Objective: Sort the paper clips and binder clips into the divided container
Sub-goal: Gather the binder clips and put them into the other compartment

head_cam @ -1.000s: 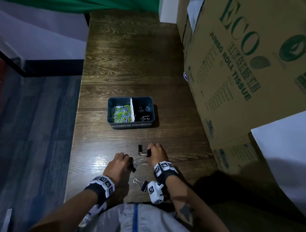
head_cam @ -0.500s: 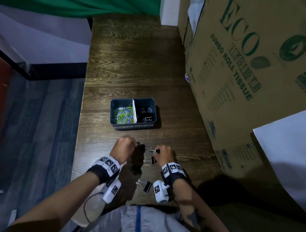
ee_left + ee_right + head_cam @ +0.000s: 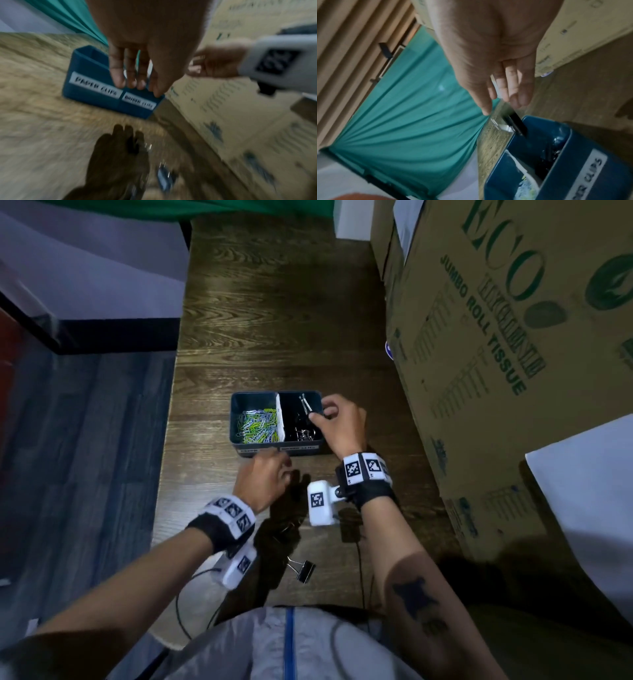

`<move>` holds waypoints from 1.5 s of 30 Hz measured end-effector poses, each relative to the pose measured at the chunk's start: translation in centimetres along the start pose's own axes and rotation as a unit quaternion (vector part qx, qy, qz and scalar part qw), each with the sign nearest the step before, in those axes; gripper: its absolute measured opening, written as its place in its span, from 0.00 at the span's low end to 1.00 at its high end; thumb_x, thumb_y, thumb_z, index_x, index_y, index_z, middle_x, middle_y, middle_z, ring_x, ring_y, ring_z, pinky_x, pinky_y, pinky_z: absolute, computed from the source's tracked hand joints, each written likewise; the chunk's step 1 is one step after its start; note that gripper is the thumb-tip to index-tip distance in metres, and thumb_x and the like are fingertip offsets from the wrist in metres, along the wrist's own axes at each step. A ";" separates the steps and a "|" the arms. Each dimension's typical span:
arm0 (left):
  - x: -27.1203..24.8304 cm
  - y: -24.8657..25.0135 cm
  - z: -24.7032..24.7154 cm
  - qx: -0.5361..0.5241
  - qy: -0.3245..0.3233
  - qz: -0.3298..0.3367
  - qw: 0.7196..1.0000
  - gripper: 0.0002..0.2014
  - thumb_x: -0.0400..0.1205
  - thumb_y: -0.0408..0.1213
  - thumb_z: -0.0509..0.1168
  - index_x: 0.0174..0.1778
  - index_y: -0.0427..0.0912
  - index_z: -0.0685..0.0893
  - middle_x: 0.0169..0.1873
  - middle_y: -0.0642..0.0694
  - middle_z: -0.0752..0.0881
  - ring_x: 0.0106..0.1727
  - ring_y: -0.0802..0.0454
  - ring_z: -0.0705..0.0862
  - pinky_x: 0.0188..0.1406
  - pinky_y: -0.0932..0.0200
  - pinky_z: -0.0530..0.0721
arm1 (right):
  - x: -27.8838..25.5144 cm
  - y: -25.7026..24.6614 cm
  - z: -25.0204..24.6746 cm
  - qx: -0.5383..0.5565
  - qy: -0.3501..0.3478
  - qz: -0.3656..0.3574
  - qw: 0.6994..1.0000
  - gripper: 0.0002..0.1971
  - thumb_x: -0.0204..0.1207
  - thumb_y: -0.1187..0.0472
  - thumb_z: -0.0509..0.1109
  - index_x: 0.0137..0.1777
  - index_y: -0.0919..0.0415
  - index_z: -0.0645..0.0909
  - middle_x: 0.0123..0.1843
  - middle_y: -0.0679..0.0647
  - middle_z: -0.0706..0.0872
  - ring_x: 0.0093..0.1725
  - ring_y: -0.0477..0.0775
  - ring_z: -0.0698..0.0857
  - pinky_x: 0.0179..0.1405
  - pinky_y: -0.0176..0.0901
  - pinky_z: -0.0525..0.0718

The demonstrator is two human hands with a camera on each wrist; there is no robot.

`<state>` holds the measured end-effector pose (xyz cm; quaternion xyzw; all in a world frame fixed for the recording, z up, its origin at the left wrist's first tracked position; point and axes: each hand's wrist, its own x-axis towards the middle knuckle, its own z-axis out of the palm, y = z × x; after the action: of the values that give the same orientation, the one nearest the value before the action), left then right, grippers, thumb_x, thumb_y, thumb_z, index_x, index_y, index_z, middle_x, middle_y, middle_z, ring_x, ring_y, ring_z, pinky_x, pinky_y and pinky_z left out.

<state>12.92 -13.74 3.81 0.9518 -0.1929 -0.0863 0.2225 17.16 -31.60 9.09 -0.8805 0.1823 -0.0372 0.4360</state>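
A lone binder clip (image 3: 302, 569) is being left low in the frame on the table (image 3: 274, 320), which is being hemmed by a cardboard box (image 3: 496, 371) at right. At centre, the left hand (image 3: 265, 479), fingers relaxed and empty, is being held before the divided container (image 3: 279, 448). Just beyond, the right hand (image 3: 337, 422) is being held loosely spread over the right compartment, a falling binder clip (image 3: 516, 125) being blurred below it.

overall: dim indoor, head view darkest at near right corner
light src: from above; soft sheen on the wooden table (image 3: 274, 302), far part + near left edge
shadows: dark hand shadow on table under left hand (image 3: 265, 479), crisp in left wrist view
blur: left wrist view heavy motion smear; container (image 3: 96, 94) labels barely legible
right wrist: softer, falling binder clip (image 3: 516, 125) streaked
distortion: wide-angle bend, cardboard box (image 3: 496, 337) leans at right edge
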 end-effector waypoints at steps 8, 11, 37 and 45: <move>-8.7 -1.2 7.2 0.110 -0.276 -0.082 0.951 0.55 0.66 0.78 0.62 0.81 0.48 0.52 0.75 0.43 0.63 0.70 0.40 0.72 0.58 0.43 0.80 | -5.0 7.9 1.8 -0.205 -0.274 -0.012 0.940 0.30 0.72 0.69 0.78 0.73 0.51 0.79 0.72 0.58 0.79 0.70 0.62 0.81 0.65 0.54 0.84; -9.5 0.0 8.1 0.134 -0.261 -0.033 0.955 0.59 0.65 0.80 0.60 0.83 0.47 0.44 0.76 0.42 0.60 0.69 0.39 0.71 0.56 0.43 0.80 | -7.3 11.2 3.3 -0.266 -0.382 0.049 0.883 0.55 0.66 0.75 0.80 0.83 0.33 0.58 0.88 0.57 0.51 0.85 0.67 0.59 0.74 0.65 0.77; -5.3 -1.1 7.4 0.101 -0.253 -0.076 0.959 0.29 0.70 0.40 0.74 0.66 0.43 0.72 0.61 0.41 0.67 0.47 0.40 0.83 0.45 0.48 0.83 | -8.5 11.8 6.2 -0.291 -0.296 -0.064 0.908 0.23 0.68 0.69 0.73 0.44 0.43 0.64 0.56 0.53 0.70 0.47 0.60 0.81 0.42 0.53 0.82; -3.3 -1.4 5.4 0.009 -0.243 -0.077 0.967 0.27 0.71 0.38 0.75 0.64 0.40 0.75 0.59 0.42 0.74 0.53 0.38 0.82 0.48 0.50 0.80 | -8.7 12.6 5.9 -0.277 -0.225 -0.037 0.933 0.16 0.70 0.72 0.70 0.53 0.53 0.77 0.56 0.53 0.81 0.52 0.60 0.84 0.44 0.50 0.82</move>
<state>9.03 -13.40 -1.36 0.9160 -0.1680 -0.3303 0.1536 6.77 -31.12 -3.59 -0.9577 0.0497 0.1977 0.2029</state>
